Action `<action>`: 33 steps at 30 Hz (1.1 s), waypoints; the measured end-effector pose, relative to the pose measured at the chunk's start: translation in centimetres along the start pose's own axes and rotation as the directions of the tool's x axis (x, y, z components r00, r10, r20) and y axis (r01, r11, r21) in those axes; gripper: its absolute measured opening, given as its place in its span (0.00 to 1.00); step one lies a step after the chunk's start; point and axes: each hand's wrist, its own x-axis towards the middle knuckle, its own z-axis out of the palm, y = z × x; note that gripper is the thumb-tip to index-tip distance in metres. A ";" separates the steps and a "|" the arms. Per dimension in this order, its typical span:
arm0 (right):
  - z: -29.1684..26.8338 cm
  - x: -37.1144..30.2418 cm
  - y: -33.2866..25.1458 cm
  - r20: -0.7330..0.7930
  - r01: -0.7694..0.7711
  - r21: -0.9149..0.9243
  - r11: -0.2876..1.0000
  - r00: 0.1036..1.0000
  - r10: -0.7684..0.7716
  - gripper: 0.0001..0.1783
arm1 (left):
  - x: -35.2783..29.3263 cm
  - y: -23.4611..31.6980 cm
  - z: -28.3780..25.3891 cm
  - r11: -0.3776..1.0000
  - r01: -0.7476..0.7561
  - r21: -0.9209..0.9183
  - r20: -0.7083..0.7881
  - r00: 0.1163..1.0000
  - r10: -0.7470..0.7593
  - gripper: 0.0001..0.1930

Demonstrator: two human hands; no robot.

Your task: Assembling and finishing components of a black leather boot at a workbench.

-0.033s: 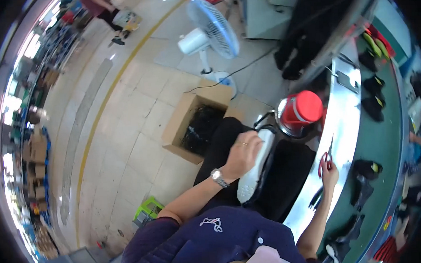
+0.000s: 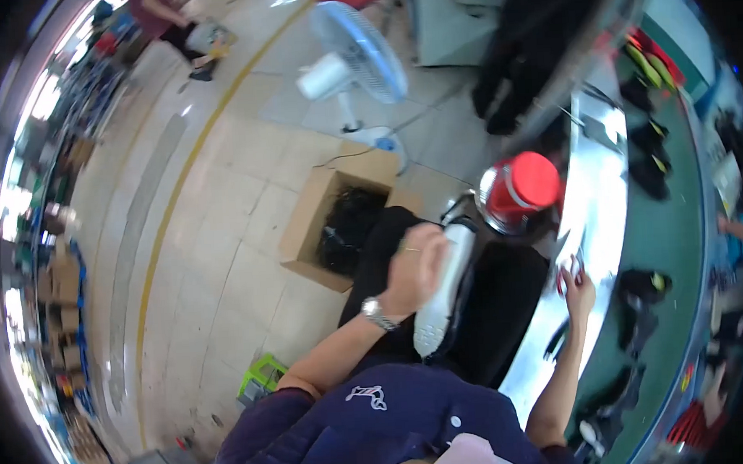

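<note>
A black shoe (image 2: 446, 288), its white sole turned up, lies across my thighs. My left hand (image 2: 417, 267) grips its side near the far end, fingers bent against the edge of the sole. To the right, over the metal ledge (image 2: 604, 228), my right hand (image 2: 580, 292) is closed on a pair of scissors (image 2: 565, 276) with red handles; their blades are smeared by motion. A dark, slim object (image 2: 555, 340) lies on the ledge beside my right wrist. Beyond the shoe stands a metal container with a red lid (image 2: 535, 180).
A cardboard box (image 2: 304, 223) holding black material sits on the floor left of my knees. Behind it stands a fan (image 2: 358, 52). Several dark shoes line the green conveyor belt (image 2: 670, 241) at right. A green stool (image 2: 263, 376) is at lower left; a person (image 2: 168, 28) is far off.
The whole view has shifted slightly left. The scissors have turned a little in my right hand and now look blurred. My left hand stays on the shoe.
</note>
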 end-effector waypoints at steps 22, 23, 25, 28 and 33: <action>1.2 -12.3 1.3 -0.293 -0.327 -0.117 0.938 0.914 0.282 0.39 | 0.3 0.1 2.8 0.848 -0.521 -0.096 0.726 0.546 0.418 0.24; 1.4 -11.9 1.1 -0.287 -0.330 -0.125 0.935 0.915 0.285 0.38 | 0.2 0.4 4.5 0.896 -0.421 -0.139 0.738 0.560 0.378 0.24; 1.0 -11.3 0.4 -0.191 -0.317 -0.191 0.929 0.940 0.281 0.38 | 1.0 1.3 7.3 0.826 -0.512 -0.234 0.705 0.495 0.507 0.28; 0.9 -10.6 1.9 -0.059 -0.402 -0.006 0.916 0.914 0.401 0.37 | 3.5 0.5 10.6 0.927 -0.325 -0.189 0.813 0.478 0.333 0.30; -2.5 -14.4 -2.1 0.064 -0.149 0.930 0.337 0.966 0.250 0.24 | 8.7 -2.1 12.7 0.949 -0.087 -0.303 0.807 0.505 0.304 0.24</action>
